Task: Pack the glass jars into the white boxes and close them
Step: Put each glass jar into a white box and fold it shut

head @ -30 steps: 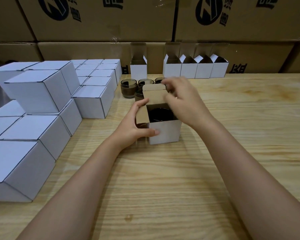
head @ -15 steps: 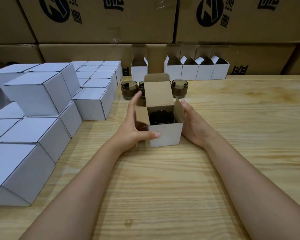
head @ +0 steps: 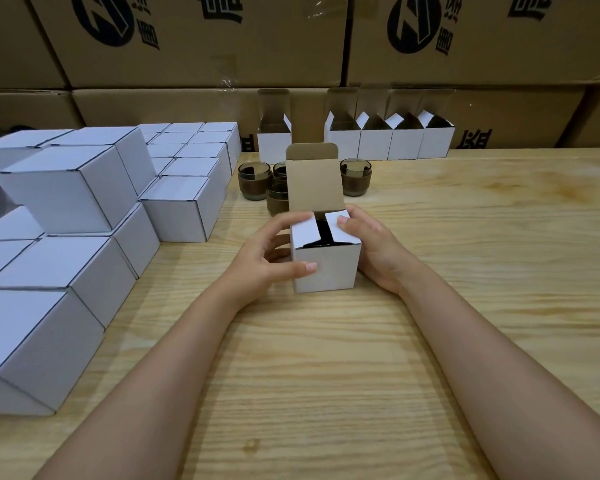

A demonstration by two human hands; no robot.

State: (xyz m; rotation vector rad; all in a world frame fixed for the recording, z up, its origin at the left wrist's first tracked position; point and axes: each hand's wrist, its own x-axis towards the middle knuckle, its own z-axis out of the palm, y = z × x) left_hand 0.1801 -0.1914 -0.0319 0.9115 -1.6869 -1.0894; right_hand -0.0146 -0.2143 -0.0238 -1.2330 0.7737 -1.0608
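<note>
A small white box (head: 326,268) stands in the middle of the wooden table (head: 326,375). Its brown top lid (head: 314,185) stands upright, and both side flaps are folded in over a dark glass jar (head: 324,232), which shows only through the gap. My left hand (head: 267,261) grips the box's left side, thumb on the front face and a finger on the left flap. My right hand (head: 374,247) holds the right side, its fingers pressing the right flap down. Several more glass jars (head: 253,180) stand behind the box, partly hidden by the lid.
Stacks of closed white boxes (head: 84,220) fill the table's left side. Several open white boxes (head: 388,140) line the back edge. Large brown cartons (head: 291,46) form a wall behind the table.
Both side flaps, upright half a second ago, are now folded inward over the jar. My right hand came down from the lid to the box's right side.
</note>
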